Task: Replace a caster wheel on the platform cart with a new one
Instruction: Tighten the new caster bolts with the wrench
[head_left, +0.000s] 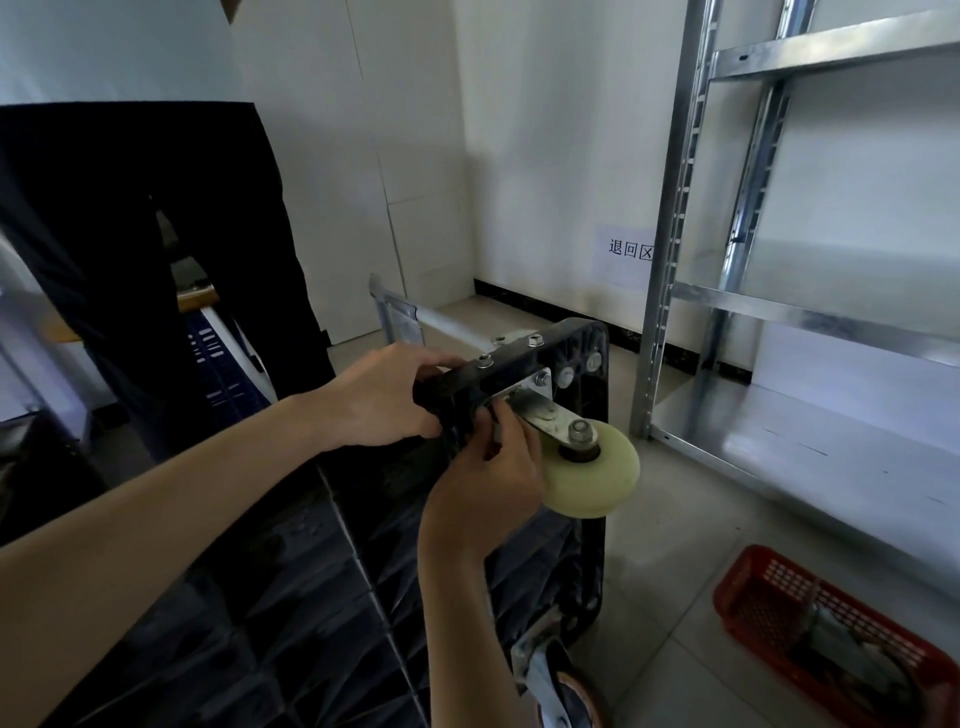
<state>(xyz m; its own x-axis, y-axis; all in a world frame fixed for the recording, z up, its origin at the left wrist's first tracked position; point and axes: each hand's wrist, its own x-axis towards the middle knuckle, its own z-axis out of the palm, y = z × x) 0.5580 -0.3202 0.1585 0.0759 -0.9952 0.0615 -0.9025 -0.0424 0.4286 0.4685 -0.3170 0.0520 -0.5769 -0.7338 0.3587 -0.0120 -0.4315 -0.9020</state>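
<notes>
White walls and a tiled floor (675, 597) frame the work, with a steel rack (753, 312) on the right and a red basket (769, 592) near its foot. Black and ribbed, the cart (587, 561) stands tipped on its side so its underside faces the person, its folded handle (452, 319) lying on the floor beyond.

At the upper corner a caster with a pale cream wheel (597, 478) sits against the underside, its plate (535, 387) flat on the deck. One bolt head (542, 379) shows at the plate's top corner; two washers with nuts (535, 340) show on the cart's edge above. The left hand (384, 400) grips the cart's edge just beside the plate, fingers curled over it, steadying the deck. The right hand (493, 467) is at the plate's lower side, fingertips pinched together on something small there, a nut or bolt as far as can be told; the piece itself is hidden by the fingers.

My judgement: this cream caster is the new one, already placed, and the fastening is under way. How many of its bolts are in cannot be told, and no wrench is in view at the plate. Left to do, probably: seat the remaining fasteners, tighten all, then right the cart.

A darker, worn caster (566, 691) remains mounted at the lower corner. Metal parts lie in the basket, too blurred to name.
</notes>
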